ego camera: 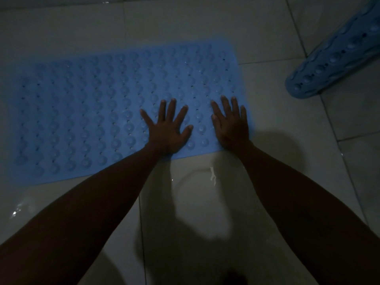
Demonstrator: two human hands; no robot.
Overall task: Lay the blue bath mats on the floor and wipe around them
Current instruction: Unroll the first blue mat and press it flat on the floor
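your left hand [167, 130] and right hand [231, 124] spread, pressing flat blue studded rubber bath mat [82, 112] | right hand at mat's right edge | second blue mat [337, 56] apart, upper right | bare pale floor tiles [277, 161] between

Dim frame overall, bluish-grey cast. Light comes from behind and above the person: head and arm shadows fall forward on the tiled floor [267, 38], leaving a brighter patch between the forearms. Small glare spots on wet tile near left and centre. Both arms are nearly black, detail lost. Flat mat [102, 112] soft, slightly blurred; far left edge smeared. Tile lines bow at the edges.
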